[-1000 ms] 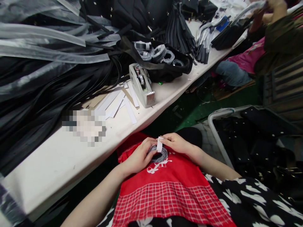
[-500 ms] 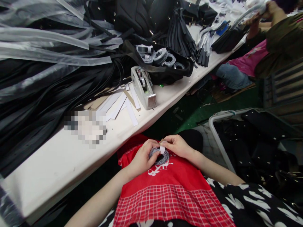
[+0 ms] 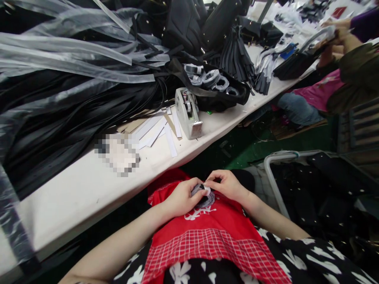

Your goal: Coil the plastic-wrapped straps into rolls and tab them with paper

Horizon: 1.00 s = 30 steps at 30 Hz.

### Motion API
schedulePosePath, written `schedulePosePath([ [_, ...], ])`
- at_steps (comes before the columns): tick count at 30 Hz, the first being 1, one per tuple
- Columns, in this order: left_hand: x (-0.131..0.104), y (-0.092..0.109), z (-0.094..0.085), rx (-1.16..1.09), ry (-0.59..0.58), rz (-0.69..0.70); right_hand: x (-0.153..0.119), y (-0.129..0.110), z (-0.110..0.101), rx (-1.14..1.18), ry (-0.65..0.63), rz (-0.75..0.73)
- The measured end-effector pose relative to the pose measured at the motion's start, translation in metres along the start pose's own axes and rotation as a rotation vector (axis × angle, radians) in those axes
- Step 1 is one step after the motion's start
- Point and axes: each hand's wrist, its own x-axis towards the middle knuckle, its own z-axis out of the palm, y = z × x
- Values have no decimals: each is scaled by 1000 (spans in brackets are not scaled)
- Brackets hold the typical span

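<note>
My left hand (image 3: 184, 198) is closed around a coiled strap (image 3: 208, 202), a ring of dark strap in cloudy plastic film, held low over the red apron (image 3: 229, 221). A white paper strip (image 3: 207, 190) lies across the coil's upper side. The fingertips of my right hand (image 3: 227, 185) are pinched together at this strip, touching the coil's top edge. My left fingers hide part of the coil, and the strip's far end cannot be seen.
A tape dispenser (image 3: 189, 118) stands near the table's edge beside loose white strips (image 3: 156, 131). Behind it, more coils (image 3: 211, 79) sit in a black bag. Black straps (image 3: 74, 130) cover the left side. A metal-framed cart (image 3: 271, 165) stands right. A co-worker's hands (image 3: 340, 33) handle a bag.
My right fingertips have shifted slightly along the white strip, which lies flatter against the coil. The left hand keeps its hold. The view has swung a little to the left.
</note>
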Motion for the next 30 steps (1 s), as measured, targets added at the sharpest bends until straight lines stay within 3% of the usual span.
schedulePosePath([
  [7, -2, 6, 17, -48, 59, 21, 4, 7, -18, 326, -245, 240],
  [14, -2, 2, 19, -76, 56, 35, 6, 5, -29, 291, -380, 194],
  [22, -8, -1, 16, -49, 13, 66, 8, -6, -29, 11, -377, 121],
  [30, -10, -1, 14, -75, 26, 49, 6, -13, -24, -109, -327, 106],
])
